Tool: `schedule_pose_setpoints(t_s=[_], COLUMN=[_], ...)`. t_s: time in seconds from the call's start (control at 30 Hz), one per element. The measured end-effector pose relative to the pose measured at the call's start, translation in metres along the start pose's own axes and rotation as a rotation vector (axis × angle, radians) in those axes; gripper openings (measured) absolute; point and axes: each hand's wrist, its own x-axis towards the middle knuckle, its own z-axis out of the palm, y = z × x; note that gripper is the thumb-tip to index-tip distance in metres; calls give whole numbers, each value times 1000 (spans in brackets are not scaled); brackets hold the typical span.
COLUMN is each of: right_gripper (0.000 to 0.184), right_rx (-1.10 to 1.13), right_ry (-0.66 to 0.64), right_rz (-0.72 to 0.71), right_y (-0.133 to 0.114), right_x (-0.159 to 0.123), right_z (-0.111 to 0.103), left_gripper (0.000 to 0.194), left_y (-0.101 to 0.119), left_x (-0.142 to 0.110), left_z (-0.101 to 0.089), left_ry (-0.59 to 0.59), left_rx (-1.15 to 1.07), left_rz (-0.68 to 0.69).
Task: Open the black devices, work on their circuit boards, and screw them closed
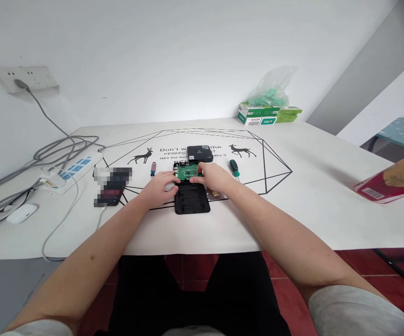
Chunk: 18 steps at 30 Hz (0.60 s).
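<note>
A green circuit board (187,172) sits at a black plastic casing half near the middle of the table. My right hand (214,175) is closed on the board's right end, thumb along the near edge. On the left end, my left hand (159,187) pinches the board's edge with curled fingers. Whether the fingers also grip the casing under the board, I cannot tell. Just nearer to me lies an open black cover (192,199), inner side up. Behind the board rests a closed black box (200,153) with a sticker.
A green-handled screwdriver (234,167) lies to the right, a smaller screwdriver (153,168) to the left. Farther left are a phone (119,186), a power strip (79,170) with cables and a white case (22,213). Green-white boxes (258,112) stand behind; a red-yellow bag (394,179) lies right.
</note>
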Motion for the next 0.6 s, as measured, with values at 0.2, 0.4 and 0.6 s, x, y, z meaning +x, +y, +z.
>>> schedule_pose_setpoints(t_s=[0.2,0.4,0.6], right_gripper=[40,38,20], right_rx=[-43,-59,-21], right_ry=[-6,118,168], right_rz=[-5,-137,-429], right_y=[-1,-2,-7], right_x=[-2,-7,-2], right_z=[0,5,19], left_gripper=[26,26,25], left_y=[-3,0,2], left_x=[0,1,1], left_z=[2,2,1], left_ry=[8,8,13], left_rx=[4,5,-4], left_rz=[5,0,9])
